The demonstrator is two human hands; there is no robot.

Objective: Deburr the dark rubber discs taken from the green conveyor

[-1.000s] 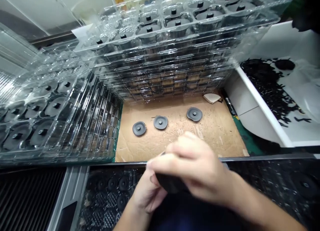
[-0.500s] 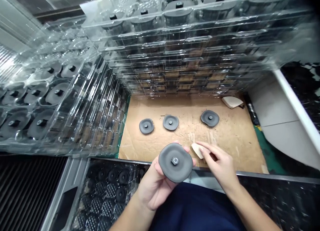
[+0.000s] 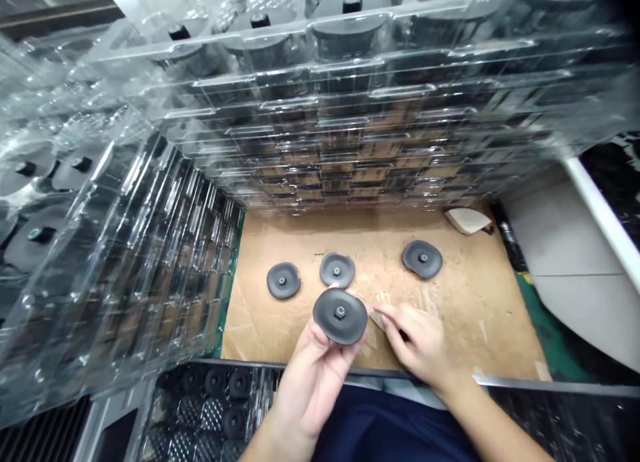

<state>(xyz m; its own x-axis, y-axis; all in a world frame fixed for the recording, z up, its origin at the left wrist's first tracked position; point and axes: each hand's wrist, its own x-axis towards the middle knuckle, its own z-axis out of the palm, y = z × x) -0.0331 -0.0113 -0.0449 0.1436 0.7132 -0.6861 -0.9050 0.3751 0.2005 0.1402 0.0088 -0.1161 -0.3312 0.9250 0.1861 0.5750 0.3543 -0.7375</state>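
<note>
A dark grey rounded disc with a raised hub (image 3: 340,317) is held by its edge in my left hand (image 3: 320,375), hub facing up. Close to the disc's right edge, my right hand (image 3: 417,339) pinches a small cream-coloured pad (image 3: 378,319), partly hidden by the fingers; whether the pad touches the disc I cannot tell. Past my hands, three similar pieces lie on the cardboard: a left disc (image 3: 283,280), a middle disc (image 3: 337,269) just behind the held one, and a right disc (image 3: 423,259).
A tall stack of clear plastic trays (image 3: 350,115) rises behind the cardboard sheet (image 3: 475,315), and another tray stack (image 3: 150,202) stands at left. A cream wedge-shaped pad (image 3: 468,220) lies at the back right. A lower tray (image 3: 205,409) holding dark discs sits at the front left.
My left hand has moved the disc slightly left and tilted it. My right hand has come left with the pad, closer to the disc. The camera view has shifted.
</note>
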